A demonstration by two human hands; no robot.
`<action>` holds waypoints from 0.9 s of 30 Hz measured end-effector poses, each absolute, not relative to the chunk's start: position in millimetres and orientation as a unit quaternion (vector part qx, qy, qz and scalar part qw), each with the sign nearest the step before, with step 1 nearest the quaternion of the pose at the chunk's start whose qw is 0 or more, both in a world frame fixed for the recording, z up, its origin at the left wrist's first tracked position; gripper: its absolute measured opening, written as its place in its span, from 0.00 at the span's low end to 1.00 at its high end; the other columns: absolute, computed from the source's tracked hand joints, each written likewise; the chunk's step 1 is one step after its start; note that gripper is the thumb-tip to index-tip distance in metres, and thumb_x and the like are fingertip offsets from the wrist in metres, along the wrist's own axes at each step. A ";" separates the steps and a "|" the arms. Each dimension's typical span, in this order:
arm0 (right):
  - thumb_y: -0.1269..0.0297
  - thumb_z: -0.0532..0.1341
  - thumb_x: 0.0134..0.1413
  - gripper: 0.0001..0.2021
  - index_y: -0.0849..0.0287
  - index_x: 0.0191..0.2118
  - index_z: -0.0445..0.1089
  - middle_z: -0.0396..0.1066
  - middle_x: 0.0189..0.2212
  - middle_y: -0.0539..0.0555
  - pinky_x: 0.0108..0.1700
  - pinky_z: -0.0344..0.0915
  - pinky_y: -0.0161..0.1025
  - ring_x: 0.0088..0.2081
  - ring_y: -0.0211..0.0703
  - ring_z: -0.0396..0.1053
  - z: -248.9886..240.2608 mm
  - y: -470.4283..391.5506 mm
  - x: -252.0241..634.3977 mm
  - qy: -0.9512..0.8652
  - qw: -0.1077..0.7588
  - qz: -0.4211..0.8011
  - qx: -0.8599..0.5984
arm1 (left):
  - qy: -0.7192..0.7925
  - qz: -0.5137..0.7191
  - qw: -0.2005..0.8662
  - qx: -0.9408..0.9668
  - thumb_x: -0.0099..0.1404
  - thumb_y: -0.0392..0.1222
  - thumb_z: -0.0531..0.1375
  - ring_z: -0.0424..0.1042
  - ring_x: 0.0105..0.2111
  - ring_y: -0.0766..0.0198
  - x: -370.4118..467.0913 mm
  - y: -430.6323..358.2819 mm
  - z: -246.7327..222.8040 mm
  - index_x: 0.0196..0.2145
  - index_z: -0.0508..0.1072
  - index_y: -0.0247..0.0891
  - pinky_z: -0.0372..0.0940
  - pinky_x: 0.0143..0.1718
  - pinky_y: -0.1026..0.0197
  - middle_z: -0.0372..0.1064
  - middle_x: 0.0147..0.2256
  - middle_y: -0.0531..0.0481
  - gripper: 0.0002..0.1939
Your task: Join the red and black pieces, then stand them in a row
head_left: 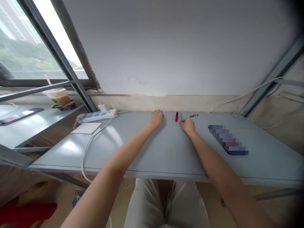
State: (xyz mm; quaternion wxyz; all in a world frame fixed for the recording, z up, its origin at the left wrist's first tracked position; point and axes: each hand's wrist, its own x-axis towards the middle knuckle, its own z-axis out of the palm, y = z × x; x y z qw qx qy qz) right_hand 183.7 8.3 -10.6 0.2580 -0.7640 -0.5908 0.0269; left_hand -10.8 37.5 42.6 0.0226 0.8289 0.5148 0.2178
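My left hand [157, 117] rests on the grey-blue desk [152, 148] near its back edge, fingers curled in, with no object visible in it. To its right a small red and black object [177, 116] lies on the desk. Just right of that, my right hand [188, 125] has its fingertips pinched together at a small clear item [180, 117], too small to make out. Several small dark pieces [193, 116] lie in a row behind and to the right of my right hand.
A blurred-out phone-like slab [228, 141] lies on the right. At the left are a white power strip [98, 116], a white flat square [86, 128] and a loose white cable [89, 142]. A drink cup [59, 96] and a tablet [21, 116] occupy the neighbouring desk.
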 end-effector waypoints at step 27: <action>0.51 0.49 0.55 0.19 0.59 0.22 0.61 0.56 0.13 0.46 0.22 0.52 0.32 0.17 0.33 0.54 6.3 -10.1 136.4 -0.623 0.422 0.303 -0.585 | 0.458 0.425 0.459 0.632 0.64 0.32 0.47 0.65 0.23 0.72 -11.4 -12.4 23.3 0.40 0.68 0.33 0.63 0.30 0.66 0.71 0.35 0.44 0.12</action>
